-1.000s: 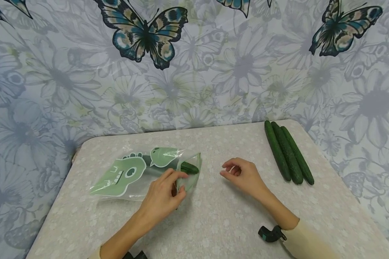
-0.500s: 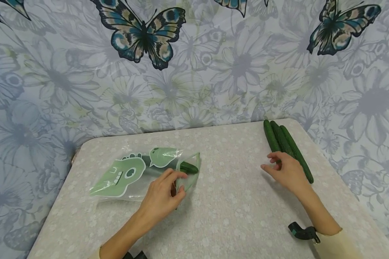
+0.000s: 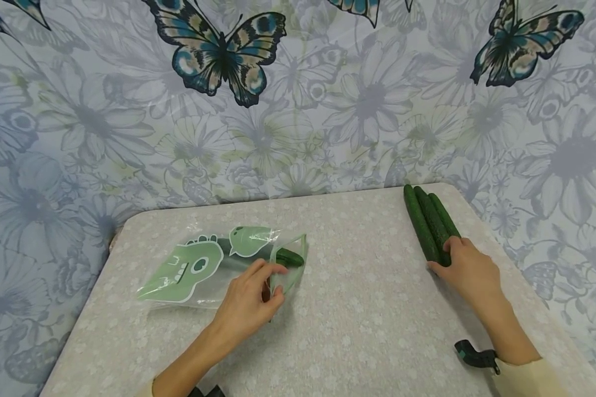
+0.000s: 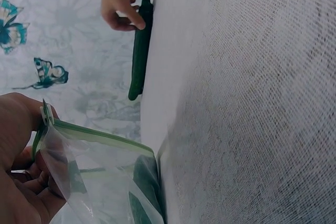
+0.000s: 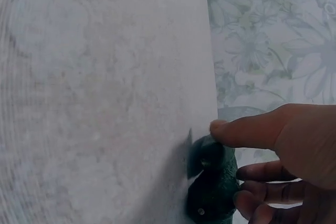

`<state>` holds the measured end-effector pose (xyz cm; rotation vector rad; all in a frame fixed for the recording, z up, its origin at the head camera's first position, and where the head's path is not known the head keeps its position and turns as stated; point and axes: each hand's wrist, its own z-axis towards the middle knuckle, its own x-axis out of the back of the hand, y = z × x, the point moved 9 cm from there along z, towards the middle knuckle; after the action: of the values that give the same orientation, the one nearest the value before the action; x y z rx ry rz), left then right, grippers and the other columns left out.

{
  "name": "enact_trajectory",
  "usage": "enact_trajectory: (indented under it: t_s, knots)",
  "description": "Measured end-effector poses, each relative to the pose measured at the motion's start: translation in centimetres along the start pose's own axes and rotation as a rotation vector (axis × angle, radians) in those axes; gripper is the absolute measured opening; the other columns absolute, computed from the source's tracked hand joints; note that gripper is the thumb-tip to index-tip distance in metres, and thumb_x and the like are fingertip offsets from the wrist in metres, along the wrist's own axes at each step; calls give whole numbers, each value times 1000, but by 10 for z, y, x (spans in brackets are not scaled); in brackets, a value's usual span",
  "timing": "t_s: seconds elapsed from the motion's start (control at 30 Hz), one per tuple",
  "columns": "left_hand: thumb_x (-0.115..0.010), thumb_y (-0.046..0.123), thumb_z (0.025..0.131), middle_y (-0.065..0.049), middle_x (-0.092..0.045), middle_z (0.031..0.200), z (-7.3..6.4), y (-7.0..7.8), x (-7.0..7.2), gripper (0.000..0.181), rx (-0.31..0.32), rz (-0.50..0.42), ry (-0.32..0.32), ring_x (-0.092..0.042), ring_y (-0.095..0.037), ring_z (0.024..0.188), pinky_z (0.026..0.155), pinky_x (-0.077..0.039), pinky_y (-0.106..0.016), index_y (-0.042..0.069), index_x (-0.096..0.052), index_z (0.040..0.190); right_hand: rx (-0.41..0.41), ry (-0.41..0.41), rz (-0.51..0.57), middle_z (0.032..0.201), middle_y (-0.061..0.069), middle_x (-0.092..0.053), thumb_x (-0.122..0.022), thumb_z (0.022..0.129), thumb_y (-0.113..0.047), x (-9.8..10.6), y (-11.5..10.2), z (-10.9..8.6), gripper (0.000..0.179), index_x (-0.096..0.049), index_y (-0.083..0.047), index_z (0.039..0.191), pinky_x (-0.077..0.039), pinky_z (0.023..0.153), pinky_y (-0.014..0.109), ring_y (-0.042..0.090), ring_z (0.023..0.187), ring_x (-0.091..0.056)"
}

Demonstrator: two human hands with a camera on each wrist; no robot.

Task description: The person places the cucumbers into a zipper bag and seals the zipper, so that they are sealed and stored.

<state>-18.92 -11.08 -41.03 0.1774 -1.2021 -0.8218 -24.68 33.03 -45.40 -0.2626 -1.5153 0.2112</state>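
Observation:
My left hand (image 3: 245, 295) pinches the near edge of the mouth of a clear zip bag (image 3: 253, 248) printed with green cartoon shapes, lying on the table. A cucumber (image 3: 289, 257) is inside it, its end showing at the opening. In the left wrist view, the green zip strip (image 4: 100, 136) runs from my fingers along the bag's mouth. At the right, my right hand (image 3: 472, 275) grips at the near ends of three cucumbers (image 3: 419, 226) lying side by side. Its thumb (image 5: 241, 132) touches the leftmost cucumber's end, while the fingers curl over; the rightmost near end is hidden.
A pale patterned cloth covers the table (image 3: 357, 325), whose far edge meets a butterfly-print backdrop (image 3: 328, 110). A black wrist camera mount (image 3: 477, 355) sits by the right cuff, and part of another (image 3: 207, 391) shows at the bottom.
My right hand has moved rightward from the middle of the table to the near ends of the cucumbers and taken hold there. My left hand and the bag have stayed put.

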Motion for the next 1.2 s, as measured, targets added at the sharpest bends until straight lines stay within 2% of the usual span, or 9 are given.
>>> enact_trajectory:
  t_s: [0.17,0.33,0.6,0.73,0.87,0.97,1.03,1.1,1.2]
  knots:
    - [-75,10,89,7,-59,91,0,0,-1,31,3,-13,-3,-49,5,68,59,-45,-18,23,-74,117,5,7,-16,98,24,-62,-84,89,-41,-5,0,-3,57,-55,4,109,-44,48,42,32,59,-57]
    - [-75,10,89,11,-56,91,1,0,1,31,2,-13,1,-50,5,68,59,-45,-18,22,-74,118,33,72,-17,93,24,-62,-82,90,-30,-3,-4,-2,46,-57,7,104,-46,48,47,35,59,-57]
    - [-75,10,90,8,-59,91,2,-2,-1,31,19,-6,-24,-49,4,67,59,-44,-18,23,-74,118,19,176,12,81,19,-69,-77,91,-30,3,-1,-4,39,-64,4,105,-38,44,38,25,52,-53]
    - [-75,10,90,6,-60,92,1,-2,-1,31,23,-4,-33,-49,5,67,59,-44,-18,22,-74,118,49,269,68,85,24,-74,-73,96,-26,12,1,-6,36,-66,6,111,-41,45,38,27,54,-59]
    - [-75,10,90,5,-60,92,1,-3,-1,30,25,-6,-31,-48,5,67,59,-44,-18,21,-74,118,65,379,159,92,27,-76,-73,98,-23,23,9,-8,33,-68,6,114,-47,54,40,27,63,-68]
    - [-74,10,90,4,-61,92,0,-3,-1,30,29,-9,-30,-48,5,67,58,-44,-18,20,-75,118,16,433,252,92,24,-77,-75,97,-25,27,21,-8,30,-71,0,113,-49,60,28,5,66,-66]
    - [-75,10,90,3,-61,91,0,-3,-1,29,29,-12,-29,-48,5,66,58,-43,-18,21,-75,118,-30,448,342,87,13,-77,-77,96,-26,29,30,-7,27,-72,-3,111,-47,62,18,-9,67,-61]
    - [-75,9,90,2,-61,91,0,-3,-1,29,30,-15,-29,-48,5,66,58,-43,-18,21,-75,117,-75,438,458,82,-3,-76,-78,98,-27,27,39,-5,25,-72,-6,110,-47,61,10,-16,65,-59]
    - [-74,9,90,2,-62,91,0,-3,-1,29,30,-19,-27,-48,5,66,58,-44,-18,21,-75,117,-128,414,697,79,-20,-72,-77,100,-23,23,52,-2,19,-72,-7,108,-55,65,10,-9,66,-69]
